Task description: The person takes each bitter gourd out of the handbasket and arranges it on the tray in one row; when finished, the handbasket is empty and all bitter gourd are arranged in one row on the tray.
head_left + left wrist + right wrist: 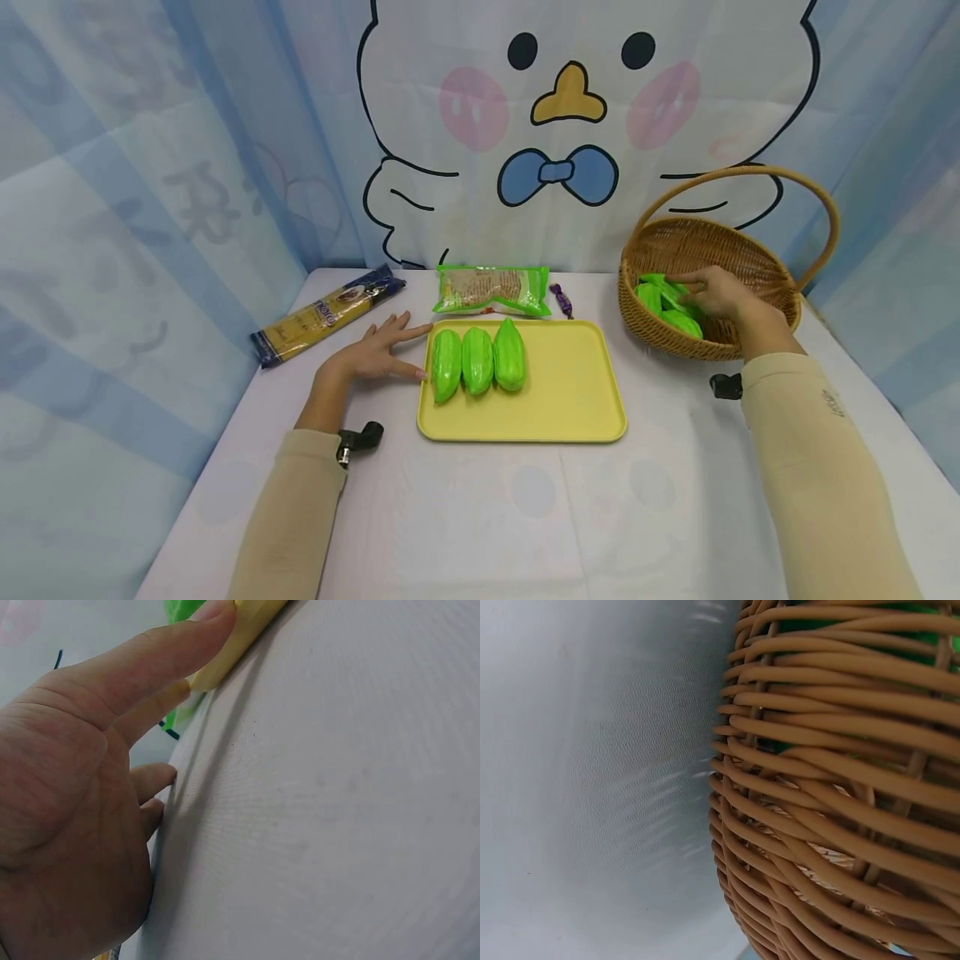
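The wicker basket (652, 333) stands at the right of the head view, the yellow tray (570, 387) at the centre. Left of centre, your left hand (375, 350) spreads its fingers at the tray's left edge, holding nothing. Your right hand (722, 294) is in the basket at the green pods (681, 323); whether its fingers grip one, I cannot tell. Three matching pods (477, 361) lie on the tray's left half.
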Demonstrator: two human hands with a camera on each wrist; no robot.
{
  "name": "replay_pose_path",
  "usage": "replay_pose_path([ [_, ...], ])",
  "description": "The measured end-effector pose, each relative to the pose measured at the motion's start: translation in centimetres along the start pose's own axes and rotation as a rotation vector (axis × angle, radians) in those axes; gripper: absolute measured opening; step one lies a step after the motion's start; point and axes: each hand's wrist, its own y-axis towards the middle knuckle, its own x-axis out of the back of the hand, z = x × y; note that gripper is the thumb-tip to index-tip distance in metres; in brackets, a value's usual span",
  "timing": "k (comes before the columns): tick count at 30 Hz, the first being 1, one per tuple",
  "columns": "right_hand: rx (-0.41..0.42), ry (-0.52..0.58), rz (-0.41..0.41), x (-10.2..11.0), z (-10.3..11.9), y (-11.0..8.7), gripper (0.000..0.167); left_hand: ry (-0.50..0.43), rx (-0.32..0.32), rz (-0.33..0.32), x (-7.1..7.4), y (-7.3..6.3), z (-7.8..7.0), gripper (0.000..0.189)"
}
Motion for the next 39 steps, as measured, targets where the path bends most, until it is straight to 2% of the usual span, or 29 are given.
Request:
replay_pose_path([
  [9,0.011,-0.05,0.011,0.0,0.1,-0.2,0.055,0.004,-0.002,-0.003,0.0,0.1,0.0,0.099],
  [27,0.032,-0.038,0.089,0.1,0.3,-0.2,0.06,0.008,-0.009,0.005,0.0,0.0,-0.1,0.099],
  [39,0.027,0.031,0.008,0.5,1.2,-0.6,0.06,0.009,-0.01,0.004,0.0,-0.1,-0.1,0.098],
])
